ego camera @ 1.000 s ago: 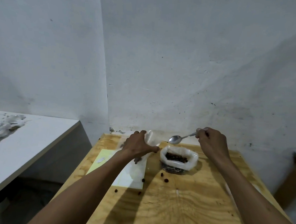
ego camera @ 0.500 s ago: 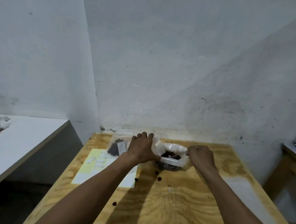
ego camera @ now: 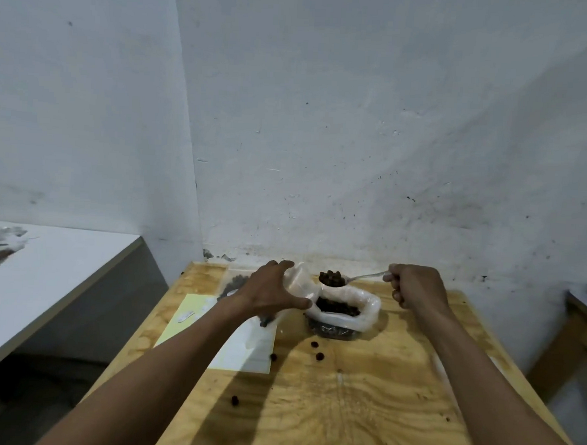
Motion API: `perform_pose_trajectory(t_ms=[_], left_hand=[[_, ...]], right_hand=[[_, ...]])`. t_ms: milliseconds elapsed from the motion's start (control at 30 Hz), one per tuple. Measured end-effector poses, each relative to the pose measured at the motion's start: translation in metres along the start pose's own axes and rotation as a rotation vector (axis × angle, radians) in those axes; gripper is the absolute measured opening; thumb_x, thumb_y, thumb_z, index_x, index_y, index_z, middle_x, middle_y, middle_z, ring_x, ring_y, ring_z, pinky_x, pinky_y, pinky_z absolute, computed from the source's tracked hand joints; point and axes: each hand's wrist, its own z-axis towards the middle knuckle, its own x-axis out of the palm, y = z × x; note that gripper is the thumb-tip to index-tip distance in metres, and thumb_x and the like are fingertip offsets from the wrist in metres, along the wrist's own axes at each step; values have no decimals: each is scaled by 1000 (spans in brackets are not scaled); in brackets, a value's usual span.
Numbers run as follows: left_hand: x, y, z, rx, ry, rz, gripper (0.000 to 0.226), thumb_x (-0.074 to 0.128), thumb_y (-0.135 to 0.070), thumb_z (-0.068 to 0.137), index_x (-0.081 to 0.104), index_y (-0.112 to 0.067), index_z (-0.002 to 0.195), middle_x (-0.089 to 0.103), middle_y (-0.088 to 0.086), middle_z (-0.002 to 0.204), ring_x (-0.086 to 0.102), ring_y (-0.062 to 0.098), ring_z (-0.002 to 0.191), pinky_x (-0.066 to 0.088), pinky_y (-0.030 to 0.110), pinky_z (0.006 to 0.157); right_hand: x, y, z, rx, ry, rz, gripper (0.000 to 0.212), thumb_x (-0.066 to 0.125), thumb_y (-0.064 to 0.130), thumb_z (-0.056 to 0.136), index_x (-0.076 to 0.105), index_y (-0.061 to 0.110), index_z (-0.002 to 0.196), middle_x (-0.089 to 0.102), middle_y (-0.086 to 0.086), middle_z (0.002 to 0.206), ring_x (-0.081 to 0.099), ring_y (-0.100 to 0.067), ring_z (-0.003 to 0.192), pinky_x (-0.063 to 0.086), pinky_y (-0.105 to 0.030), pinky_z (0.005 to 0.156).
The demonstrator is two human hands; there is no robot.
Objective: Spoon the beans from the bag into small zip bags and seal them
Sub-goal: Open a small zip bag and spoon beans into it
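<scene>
Low in the centre of the frame we held the spoon (ego camera: pixel 348 279) by its handle in our right hand (ego camera: pixel 416 288), fingers curled tight round it, its bowl heaped with dark beans (ego camera: pixel 331 277) and raised just above the rolled mouth of the white bag (ego camera: pixel 350 308). Our left hand (ego camera: pixel 270 291) gripped a small clear zip bag (ego camera: pixel 299 282), thumb and fingers curled round its top, just left of the spoon and beside the big bag. To do this step well, we judged, the spoon had to travel level and slowly leftward, its tip entering the zip bag's mouth before tipping, with our left fingers spreading that mouth wide; whether it was fully open we could not tell. Loose beans (ego camera: pixel 316 351) already lay on the wooden table (ego camera: pixel 343 412) below the bag, so a heaped load could easily shed more. A pale sheet of paper (ego camera: pixel 244 349) lay under our left forearm, and what looked like a filled zip bag (ego camera: pixel 234 284) rested behind our left hand. The wall (ego camera: pixel 357 140) stood close behind both hands, leaving little room at the top of the table, while the table's lower half offered open room toward us; its left edge (ego camera: pixel 150 330) ran near the paper.
</scene>
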Motion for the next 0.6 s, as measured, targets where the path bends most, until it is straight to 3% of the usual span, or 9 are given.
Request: perform_pose_trajectory(t_ms=[133, 267, 367, 500, 600], left_hand=[[2, -6, -5, 21, 7, -33, 96, 79, -55, 77, 35, -18, 154, 51, 8, 144, 50, 23, 126, 38, 29, 86], [6, -11, -6, 31, -18, -37, 88, 79, -57, 75, 45, -17, 146, 57, 10, 135, 55, 25, 114, 44, 32, 82], [6, -10, -4, 31, -57, -13, 85, 79, -59, 73, 48, -18, 141, 61, 9, 125, 57, 23, 104, 45, 32, 75], [5, -6, -4, 25, -98, 51, 91, 80, -59, 72, 45, -19, 146, 58, 9, 129, 55, 26, 114, 48, 37, 90], [7, -5, -2, 4, -130, 97, 93, 77, -63, 71, 43, -20, 146, 57, 9, 131, 54, 28, 117, 47, 39, 93]], right_hand=[[10, 22, -7, -113, 31, -47, 30, 60, 21, 93, 72, 7, 69, 59, 3, 53, 51, -17, 49, 41, -30, 51], [22, 32, -21, -352, 68, -234, 35, 57, 29, 96, 72, 12, 69, 69, -9, 67, 60, -26, 61, 51, -40, 67], [24, 37, -25, -474, 13, -335, 36, 54, 30, 99, 72, 13, 73, 66, -9, 64, 59, -23, 61, 45, -35, 61], [14, 34, -19, -528, -84, -480, 35, 50, 30, 99, 69, 13, 75, 62, -5, 60, 56, -23, 59, 39, -32, 54], [5, 19, -14, -543, -139, -625, 34, 47, 30, 100, 64, 15, 74, 60, -2, 63, 57, -25, 63, 37, -31, 54]])
